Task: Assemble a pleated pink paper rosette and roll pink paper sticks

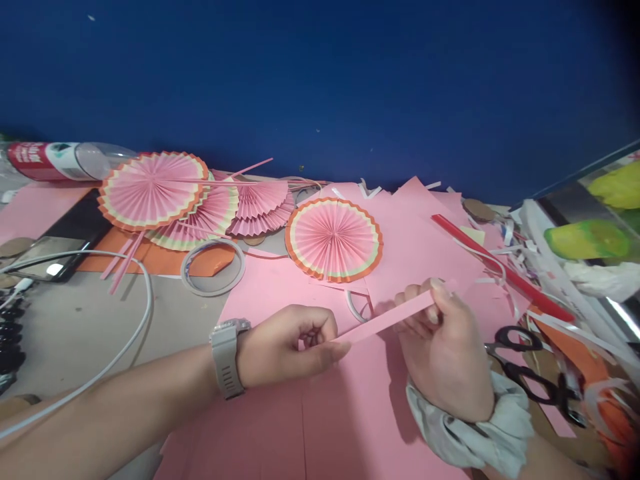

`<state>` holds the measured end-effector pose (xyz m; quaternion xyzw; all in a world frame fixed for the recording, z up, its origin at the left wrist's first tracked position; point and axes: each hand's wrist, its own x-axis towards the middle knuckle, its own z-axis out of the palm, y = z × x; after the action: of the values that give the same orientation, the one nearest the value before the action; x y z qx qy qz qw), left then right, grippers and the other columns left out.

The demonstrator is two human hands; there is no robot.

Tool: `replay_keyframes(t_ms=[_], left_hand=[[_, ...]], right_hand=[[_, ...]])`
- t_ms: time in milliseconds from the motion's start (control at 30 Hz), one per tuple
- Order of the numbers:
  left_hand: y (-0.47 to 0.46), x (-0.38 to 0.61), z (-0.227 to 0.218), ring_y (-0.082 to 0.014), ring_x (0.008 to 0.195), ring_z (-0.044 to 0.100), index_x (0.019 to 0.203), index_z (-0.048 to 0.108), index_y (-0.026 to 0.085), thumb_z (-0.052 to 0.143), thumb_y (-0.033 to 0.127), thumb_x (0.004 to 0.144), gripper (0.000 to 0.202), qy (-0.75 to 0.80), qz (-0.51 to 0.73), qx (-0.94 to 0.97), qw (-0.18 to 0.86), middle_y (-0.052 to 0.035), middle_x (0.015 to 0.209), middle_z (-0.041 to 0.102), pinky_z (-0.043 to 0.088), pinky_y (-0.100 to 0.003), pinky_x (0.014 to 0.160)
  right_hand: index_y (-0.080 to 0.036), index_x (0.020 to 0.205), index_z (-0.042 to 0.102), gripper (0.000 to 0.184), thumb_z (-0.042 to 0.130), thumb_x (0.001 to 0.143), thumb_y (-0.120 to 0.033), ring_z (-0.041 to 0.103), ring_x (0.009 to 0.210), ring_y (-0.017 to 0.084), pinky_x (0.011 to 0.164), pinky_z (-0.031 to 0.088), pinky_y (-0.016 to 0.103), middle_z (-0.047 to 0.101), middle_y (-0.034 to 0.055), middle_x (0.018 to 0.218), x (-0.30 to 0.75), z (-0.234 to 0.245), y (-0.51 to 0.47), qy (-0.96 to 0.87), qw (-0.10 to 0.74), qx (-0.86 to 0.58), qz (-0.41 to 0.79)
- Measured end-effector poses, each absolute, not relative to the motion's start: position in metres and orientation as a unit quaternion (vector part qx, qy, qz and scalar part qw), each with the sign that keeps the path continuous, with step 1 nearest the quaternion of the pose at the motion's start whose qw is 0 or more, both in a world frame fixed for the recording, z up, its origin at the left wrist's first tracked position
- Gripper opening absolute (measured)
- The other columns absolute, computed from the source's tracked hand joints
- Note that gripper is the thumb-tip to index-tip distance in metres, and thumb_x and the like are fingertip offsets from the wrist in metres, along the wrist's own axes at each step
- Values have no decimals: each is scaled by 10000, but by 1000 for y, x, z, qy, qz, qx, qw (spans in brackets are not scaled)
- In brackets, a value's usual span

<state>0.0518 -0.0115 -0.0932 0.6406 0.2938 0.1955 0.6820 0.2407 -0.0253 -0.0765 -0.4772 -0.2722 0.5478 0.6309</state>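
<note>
Above the pink paper (280, 427), a pink strip (390, 319) slants between two pinching grips — the left hand (290, 343) and the right hand (445, 353) each clamped on it, covering its ends. At far left, a bottle (104, 160) is cut off — its red label (31, 160) too blurred to read.

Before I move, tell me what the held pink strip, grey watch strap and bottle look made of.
Held pink strip: probably matte paper or thin card, by its flat, shineless face.
Grey watch strap: perhaps matte rubber or silicone, smooth with short slots or ridges.
Bottle: likely glossy clear plastic, see-through where unlabelled.
</note>
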Motion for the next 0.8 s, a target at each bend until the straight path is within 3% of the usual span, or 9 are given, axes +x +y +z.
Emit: replay_keyframes(t_ms=[300, 400, 467, 533, 633, 700, 800], left_hand=[[-12, 55, -93, -56, 513, 391, 675, 431, 152, 504, 343, 880, 290, 287, 226, 617, 697, 33, 598, 473, 326, -176, 496], [-14, 57, -98, -60, 473, 430, 709, 448, 155, 494, 413, 880, 313, 308, 259, 579, 709, 32, 566, 491, 358, -186, 487], [-15, 58, -100, -59, 445, 437, 733, 452, 158, 488, 443, 878, 322, 313, 290, 561, 710, 36, 553, 494, 373, -192, 476], [-15, 59, -100, -59, 444, 440, 745, 462, 156, 498, 445, 873, 318, 312, 297, 566, 703, 37, 553, 495, 377, -190, 476], [-16, 60, -96, -55, 450, 434, 715, 464, 149, 498, 442, 873, 335, 318, 261, 600, 686, 39, 537, 483, 358, -180, 472], [-17, 61, -93, -55, 452, 428, 692, 458, 148, 486, 443, 878, 350, 334, 242, 620, 668, 39, 524, 479, 346, -177, 474], [-17, 60, -93, -61, 456, 419, 703, 450, 155, 466, 428, 891, 332, 358, 245, 632, 642, 42, 527, 473, 338, -184, 475]], right_hand=[[-196, 537, 326, 317, 488, 809, -205, 102, 444, 96, 386, 179, 215, 185, -73, 503, 261, -66, -4, -162, 682, -490, 519], [-204, 556, 327, 344, 437, 862, -317, 99, 432, 101, 387, 186, 221, 187, -75, 490, 256, -69, -10, -205, 684, -476, 514], [-219, 590, 342, 427, 326, 882, -530, 158, 430, 105, 412, 239, 237, 208, -72, 497, 245, -75, -22, -288, 621, -453, 571], [-223, 618, 382, 466, 312, 865, -611, 209, 445, 108, 422, 255, 247, 264, -64, 513, 234, -80, -36, -394, 522, -464, 597], [-206, 639, 472, 387, 472, 849, -532, 344, 530, 120, 511, 334, 263, 378, -36, 571, 225, -87, -52, -510, 414, -531, 535], [-195, 613, 481, 368, 501, 858, -468, 376, 570, 123, 548, 345, 263, 395, -27, 589, 225, -92, -55, -516, 400, -567, 502], [-198, 538, 366, 438, 466, 885, -448, 306, 513, 106, 504, 297, 260, 305, -45, 538, 230, -97, -49, -460, 478, -561, 495]])
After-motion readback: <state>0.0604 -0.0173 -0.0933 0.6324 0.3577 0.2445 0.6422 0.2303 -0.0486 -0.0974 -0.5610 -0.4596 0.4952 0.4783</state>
